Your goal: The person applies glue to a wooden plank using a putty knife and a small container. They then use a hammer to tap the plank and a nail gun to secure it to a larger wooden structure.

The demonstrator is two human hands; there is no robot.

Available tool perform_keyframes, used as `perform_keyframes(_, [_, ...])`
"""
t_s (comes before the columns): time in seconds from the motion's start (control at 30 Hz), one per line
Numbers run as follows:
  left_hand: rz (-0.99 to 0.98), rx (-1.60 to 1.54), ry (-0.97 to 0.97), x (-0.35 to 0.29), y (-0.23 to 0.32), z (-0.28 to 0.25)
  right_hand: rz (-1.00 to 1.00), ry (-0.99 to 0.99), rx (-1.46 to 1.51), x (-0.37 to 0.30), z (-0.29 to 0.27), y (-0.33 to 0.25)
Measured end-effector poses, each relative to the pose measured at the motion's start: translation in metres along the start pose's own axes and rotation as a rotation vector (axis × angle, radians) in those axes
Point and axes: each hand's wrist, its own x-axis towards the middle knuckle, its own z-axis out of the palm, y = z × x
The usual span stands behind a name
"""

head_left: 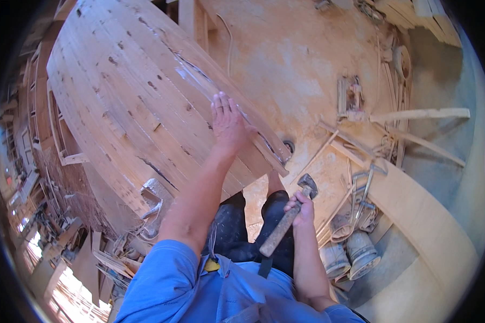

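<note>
A wide wooden panel of joined planks [161,116] lies before me, with dark knots and pale patches. My left hand [229,123] rests flat on it near the right edge, fingers stretched out. It lies beside a long seam streaked with something shiny and whitish [196,81]. Off the panel's near right corner, my right hand [303,209] grips a hammer [278,233] by its wooden handle. The dark metal head is up, away from me, and apart from the panel. A whitish, crusted object [155,195] sits at the panel's near left edge; its kind is unclear.
Dusty buckets [363,255] and metal clamps [364,188] stand at my right, beside a curved pale wooden board [420,210]. Farther right are wooden bars [420,114] and a small machine [351,98]. Scrap wood [113,264] crowds the near left.
</note>
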Motion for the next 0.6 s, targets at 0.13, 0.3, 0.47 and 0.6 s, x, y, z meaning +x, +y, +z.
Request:
perform_keyframes(0.13, [0.018, 0.054, 0.005, -0.003, -0.007, 0.007, 0.062, -0.068, 0.200, 0.012, 0.020, 0.037])
perform_keyframes(0.3, [0.039, 0.088, 0.023, -0.001, -0.008, 0.010, 0.031, -0.088, 0.115, 0.010, 0.021, 0.041])
perform_keyframes(0.47, [0.054, 0.096, 0.000, -0.001, -0.009, 0.003, 0.043, -0.054, 0.191, 0.024, 0.017, 0.048])
perform_keyframes(0.6, [0.061, 0.096, 0.016, 0.001, -0.011, 0.005, 0.010, -0.116, 0.038, 0.022, 0.022, 0.053])
